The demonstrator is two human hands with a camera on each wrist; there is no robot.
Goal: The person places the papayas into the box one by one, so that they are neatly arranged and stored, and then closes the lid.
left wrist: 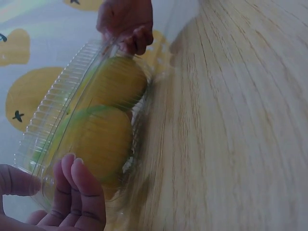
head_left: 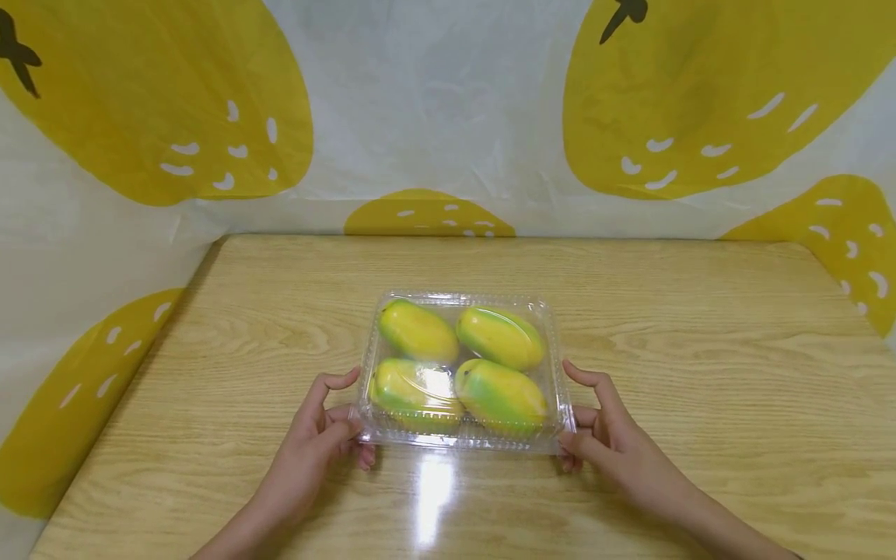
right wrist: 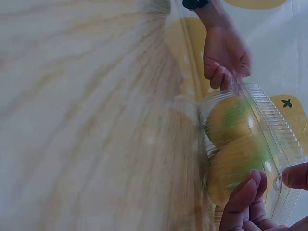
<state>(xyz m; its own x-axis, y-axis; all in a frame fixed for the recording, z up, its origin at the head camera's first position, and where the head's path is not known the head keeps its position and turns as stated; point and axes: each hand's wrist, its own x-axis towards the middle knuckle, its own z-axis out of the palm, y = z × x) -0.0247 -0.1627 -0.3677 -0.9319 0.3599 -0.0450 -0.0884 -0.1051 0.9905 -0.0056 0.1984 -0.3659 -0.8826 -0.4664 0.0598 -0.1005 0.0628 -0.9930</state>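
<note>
A clear plastic clamshell box [head_left: 465,445] with its lid closed is at the middle of the table, and several yellow-green mangoes [head_left: 418,330] show through it. My left hand [head_left: 318,435] grips the box's near left corner, thumb on the rim. At the near right corner, my right hand [head_left: 614,439] holds it in much the same way. In the left wrist view, the thumb and curled fingers [left wrist: 86,197] pinch the box's edge. The right wrist view has the right fingers [right wrist: 243,204] at the opposite corner. Whether the box's underside touches the table cannot be told.
The wood-grain table [head_left: 700,327] extends around the box on all sides. Behind it and along its sides hangs a white cloth [head_left: 434,93] printed with big yellow fruit. A dark band [right wrist: 195,4] circles the left wrist.
</note>
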